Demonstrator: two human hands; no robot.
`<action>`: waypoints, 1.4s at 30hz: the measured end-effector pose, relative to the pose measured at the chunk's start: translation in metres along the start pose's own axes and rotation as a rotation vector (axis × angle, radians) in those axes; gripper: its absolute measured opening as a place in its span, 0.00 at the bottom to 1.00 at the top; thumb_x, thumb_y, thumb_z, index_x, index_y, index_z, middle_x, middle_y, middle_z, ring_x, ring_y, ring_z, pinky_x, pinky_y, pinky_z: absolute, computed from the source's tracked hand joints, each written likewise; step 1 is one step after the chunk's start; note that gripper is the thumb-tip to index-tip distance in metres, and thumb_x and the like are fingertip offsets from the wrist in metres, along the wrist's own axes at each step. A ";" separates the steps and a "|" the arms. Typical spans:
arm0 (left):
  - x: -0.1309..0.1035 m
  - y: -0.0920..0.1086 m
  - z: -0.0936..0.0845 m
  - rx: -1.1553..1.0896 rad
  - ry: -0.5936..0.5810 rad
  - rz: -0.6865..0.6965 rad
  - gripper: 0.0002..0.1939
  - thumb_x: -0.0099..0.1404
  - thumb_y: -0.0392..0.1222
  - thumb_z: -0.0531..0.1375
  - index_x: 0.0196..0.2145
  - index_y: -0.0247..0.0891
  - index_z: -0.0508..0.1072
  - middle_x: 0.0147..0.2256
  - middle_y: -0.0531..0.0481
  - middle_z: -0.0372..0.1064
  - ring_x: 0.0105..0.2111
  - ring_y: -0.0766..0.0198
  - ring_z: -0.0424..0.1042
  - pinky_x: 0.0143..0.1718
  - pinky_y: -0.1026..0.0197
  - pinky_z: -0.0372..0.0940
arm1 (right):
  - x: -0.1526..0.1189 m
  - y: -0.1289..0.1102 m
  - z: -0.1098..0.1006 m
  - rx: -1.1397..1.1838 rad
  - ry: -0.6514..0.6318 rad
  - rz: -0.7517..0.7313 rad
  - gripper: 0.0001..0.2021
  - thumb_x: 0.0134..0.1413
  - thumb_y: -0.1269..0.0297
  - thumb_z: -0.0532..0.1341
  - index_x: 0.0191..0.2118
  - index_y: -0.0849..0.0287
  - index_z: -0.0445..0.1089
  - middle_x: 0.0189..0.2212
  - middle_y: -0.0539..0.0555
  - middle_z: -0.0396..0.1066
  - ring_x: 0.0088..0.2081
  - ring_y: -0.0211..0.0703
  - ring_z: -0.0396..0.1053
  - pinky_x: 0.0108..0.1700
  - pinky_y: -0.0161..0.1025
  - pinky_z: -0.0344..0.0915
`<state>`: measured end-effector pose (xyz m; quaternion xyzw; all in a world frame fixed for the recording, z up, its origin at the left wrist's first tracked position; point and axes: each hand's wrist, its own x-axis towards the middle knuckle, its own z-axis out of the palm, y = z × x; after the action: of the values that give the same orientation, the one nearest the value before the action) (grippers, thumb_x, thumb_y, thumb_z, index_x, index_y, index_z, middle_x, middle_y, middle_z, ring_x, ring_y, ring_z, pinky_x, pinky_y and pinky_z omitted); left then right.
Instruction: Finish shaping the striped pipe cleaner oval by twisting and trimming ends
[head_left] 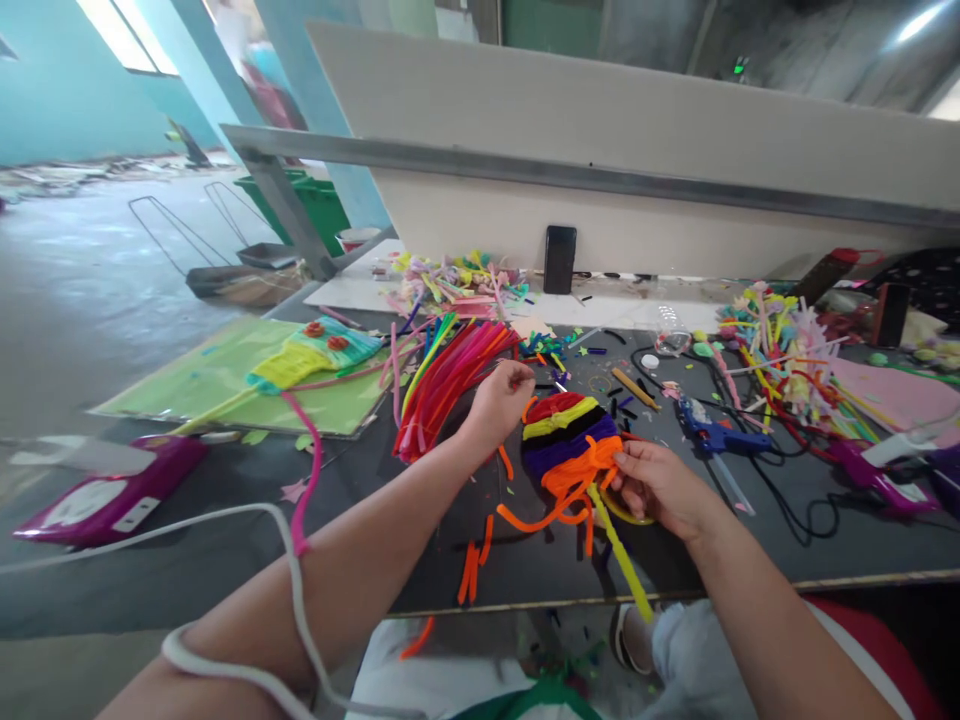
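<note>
The right hand (652, 485) pinches the orange end of a striped fuzzy craft (561, 440) near the middle of the table's (540, 580) front edge. Apart from it, the left hand (504, 400) curls by the craft's upper left; I cannot tell whether it grips anything. Red pipe cleaners (442, 390) lie beside it, cut orange pieces (469, 572) nearer the front edge. A glue gun (716, 435) lies toward the right edge; a phone (559, 260) stands near the back edge.
</note>
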<state>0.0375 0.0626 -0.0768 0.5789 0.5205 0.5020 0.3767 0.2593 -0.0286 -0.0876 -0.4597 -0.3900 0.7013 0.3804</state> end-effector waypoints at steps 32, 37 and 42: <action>-0.050 0.022 0.021 -0.443 -0.938 -0.426 0.17 0.49 0.42 0.67 0.35 0.30 0.72 0.19 0.52 0.66 0.17 0.71 0.64 0.18 0.69 0.61 | -0.007 0.000 -0.014 0.096 0.083 -0.508 0.05 0.56 0.63 0.58 0.33 0.57 0.66 0.22 0.46 0.66 0.14 0.28 0.59 0.16 0.28 0.52; -0.051 0.023 0.023 -0.372 -0.862 -0.416 0.15 0.50 0.45 0.66 0.31 0.31 0.71 0.15 0.57 0.59 0.12 0.77 0.53 0.13 0.71 0.48 | -0.009 0.001 -0.018 -0.007 0.136 -0.545 0.05 0.57 0.62 0.58 0.35 0.57 0.67 0.21 0.46 0.66 0.15 0.29 0.59 0.18 0.28 0.53; -0.055 0.026 0.024 -0.299 -0.737 -0.292 0.15 0.53 0.47 0.64 0.28 0.30 0.71 0.13 0.59 0.55 0.11 0.77 0.50 0.14 0.69 0.43 | -0.011 -0.002 -0.009 0.110 0.135 -0.534 0.07 0.54 0.62 0.60 0.40 0.54 0.68 0.30 0.49 0.71 0.27 0.35 0.67 0.30 0.32 0.64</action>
<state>0.0690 0.0066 -0.0672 0.5790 0.3489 0.2727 0.6845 0.2716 -0.0355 -0.0846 -0.3648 -0.4324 0.5643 0.6012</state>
